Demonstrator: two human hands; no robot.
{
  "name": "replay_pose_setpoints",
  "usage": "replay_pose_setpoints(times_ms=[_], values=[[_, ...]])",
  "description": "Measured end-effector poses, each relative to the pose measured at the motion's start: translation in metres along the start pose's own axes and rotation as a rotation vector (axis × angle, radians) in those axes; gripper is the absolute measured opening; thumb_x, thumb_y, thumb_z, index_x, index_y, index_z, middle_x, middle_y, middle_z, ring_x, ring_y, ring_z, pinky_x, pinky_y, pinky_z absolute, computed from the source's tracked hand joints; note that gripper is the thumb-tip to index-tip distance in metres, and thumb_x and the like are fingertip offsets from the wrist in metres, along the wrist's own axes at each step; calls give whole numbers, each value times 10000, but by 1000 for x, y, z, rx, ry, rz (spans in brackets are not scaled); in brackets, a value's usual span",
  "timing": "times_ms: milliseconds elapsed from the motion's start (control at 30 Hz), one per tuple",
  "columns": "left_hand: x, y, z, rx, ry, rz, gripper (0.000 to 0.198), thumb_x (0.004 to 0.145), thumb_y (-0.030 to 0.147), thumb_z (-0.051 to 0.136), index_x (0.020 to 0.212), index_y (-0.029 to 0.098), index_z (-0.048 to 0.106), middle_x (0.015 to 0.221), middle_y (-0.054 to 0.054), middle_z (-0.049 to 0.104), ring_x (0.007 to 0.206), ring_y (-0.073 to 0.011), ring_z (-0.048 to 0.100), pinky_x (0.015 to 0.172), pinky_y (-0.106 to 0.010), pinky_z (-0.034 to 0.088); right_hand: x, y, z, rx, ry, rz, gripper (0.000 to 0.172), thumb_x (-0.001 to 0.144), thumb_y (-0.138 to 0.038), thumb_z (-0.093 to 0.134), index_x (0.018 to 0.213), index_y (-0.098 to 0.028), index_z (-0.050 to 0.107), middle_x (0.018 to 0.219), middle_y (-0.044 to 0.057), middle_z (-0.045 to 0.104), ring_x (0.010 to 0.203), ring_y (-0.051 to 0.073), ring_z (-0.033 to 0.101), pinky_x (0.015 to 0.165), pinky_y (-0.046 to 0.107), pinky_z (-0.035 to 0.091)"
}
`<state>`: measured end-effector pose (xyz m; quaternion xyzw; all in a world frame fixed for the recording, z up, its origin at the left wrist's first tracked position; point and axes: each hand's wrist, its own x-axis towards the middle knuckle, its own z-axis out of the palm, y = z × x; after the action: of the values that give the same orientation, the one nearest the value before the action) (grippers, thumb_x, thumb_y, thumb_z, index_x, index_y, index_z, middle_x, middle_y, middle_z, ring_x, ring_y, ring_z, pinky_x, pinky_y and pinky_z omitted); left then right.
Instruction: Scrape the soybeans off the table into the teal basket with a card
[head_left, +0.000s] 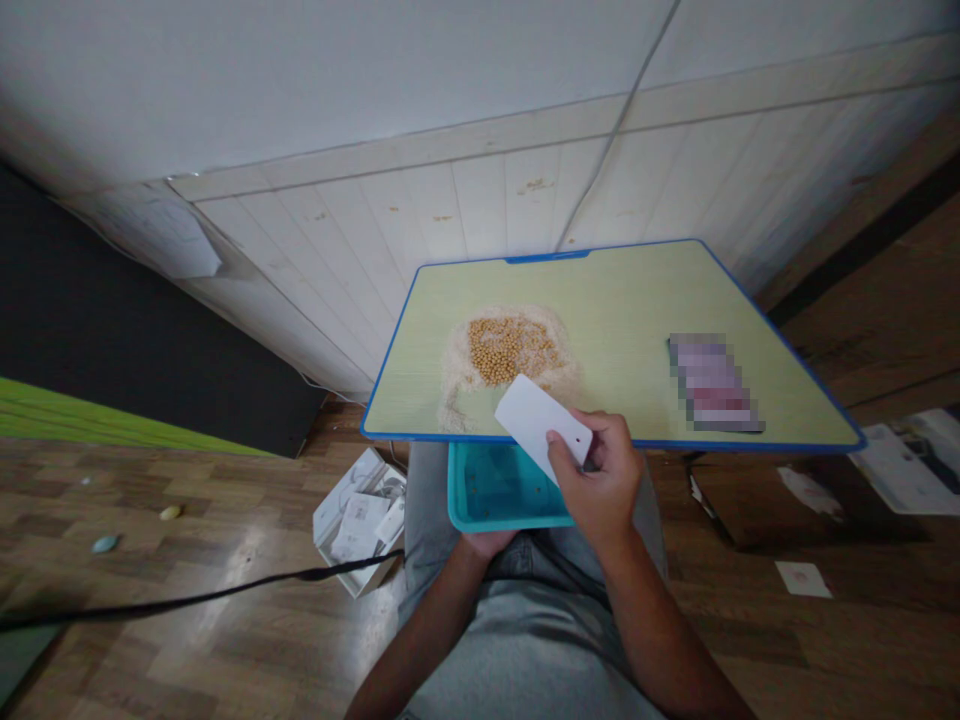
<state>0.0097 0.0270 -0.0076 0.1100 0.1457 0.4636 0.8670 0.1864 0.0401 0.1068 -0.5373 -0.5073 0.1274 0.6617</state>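
A white card (536, 425) with a small hole near one end is pinched in my right hand (604, 470), thumb on top. It is tilted over the table's near edge, beside a heap of soybeans (495, 350) and white rice grains (551, 325). Below that edge, a teal plastic tray (454, 490) rests over my lap, with a few small bits in it. My left hand (491, 542) is under the tray's near side, supporting it from below; its fingers are hidden by the tray.
The pale green table (630, 300) has a blue rim. A blurred-out flat phone-like object (712, 385) lies on its right side. On the floor at left stands a white box (360, 525) of papers, with a black strap (225, 597) across it. A wall borders the far edge.
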Motion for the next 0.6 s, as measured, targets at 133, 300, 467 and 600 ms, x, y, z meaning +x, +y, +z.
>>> replay_pose_setpoints(times_ms=[133, 300, 467, 600], values=[[-2, 0, -3, -4, 15, -2, 776, 1267, 707, 442, 1716, 249, 880, 1935, -50, 748, 2043, -347, 319, 1659, -535, 264, 0, -1, -1, -33, 37, 38, 209, 1000, -340, 909, 1178, -282, 815, 977, 9, 873, 761, 233, 814, 690, 328, 654], [-6, -2, -8, 68, 59, 30, 763, 1278, 689, 454, 1800, 266, 817, 1942, -57, 742, 2045, -344, 319, 1673, -560, 244, 9, 1, -11, -57, 123, 38, 201, 967, -346, 934, 1114, -261, 827, 932, 7, 868, 713, 222, 788, 623, 300, 601], [-7, -5, -28, 47, 102, 34, 735, 1276, 695, 469, 1668, 255, 908, 1889, -65, 791, 2017, -380, 382, 1663, -592, 282, 14, 3, -17, -71, 159, 97, 238, 946, -380, 942, 1107, -256, 818, 913, 5, 873, 734, 236, 822, 650, 312, 631], [-6, -8, -43, 29, 120, 39, 643, 1264, 678, 507, 1511, 332, 989, 1812, -12, 854, 1955, -370, 513, 1637, -557, 376, 14, 3, -18, -90, 162, 132, 256, 930, -401, 937, 1096, -258, 806, 904, 10, 876, 724, 235, 820, 635, 308, 625]])
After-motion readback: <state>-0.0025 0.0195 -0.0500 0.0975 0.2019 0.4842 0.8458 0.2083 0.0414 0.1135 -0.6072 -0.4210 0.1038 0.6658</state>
